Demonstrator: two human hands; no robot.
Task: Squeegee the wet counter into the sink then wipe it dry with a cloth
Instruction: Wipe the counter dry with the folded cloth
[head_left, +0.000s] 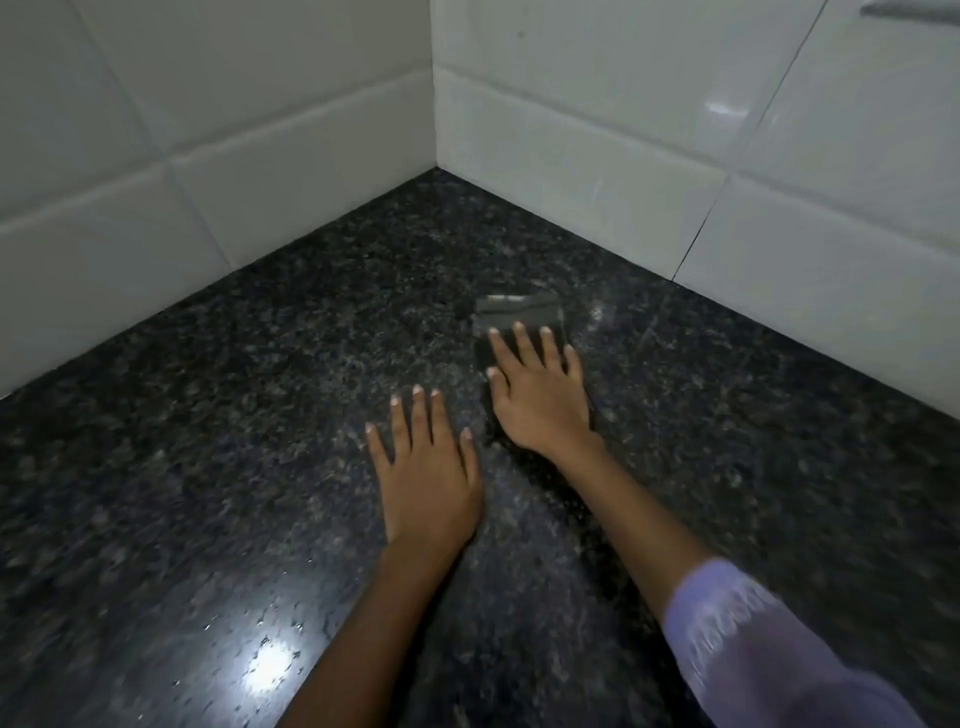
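On the counter (208, 415), both hands lie flat, right hand (540, 400) pressing a cloth (519, 312).

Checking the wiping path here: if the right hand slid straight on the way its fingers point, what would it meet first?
Probably the white tiled wall near the corner. The right hand lies flat on a dark cloth, and only bare granite counter shows ahead.

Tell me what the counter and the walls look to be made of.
Counter: seemingly polished granite, dark with pale speckles and a bright glare spot. Walls: apparently glazed white ceramic tile, with visible grout lines and a glossy sheen.
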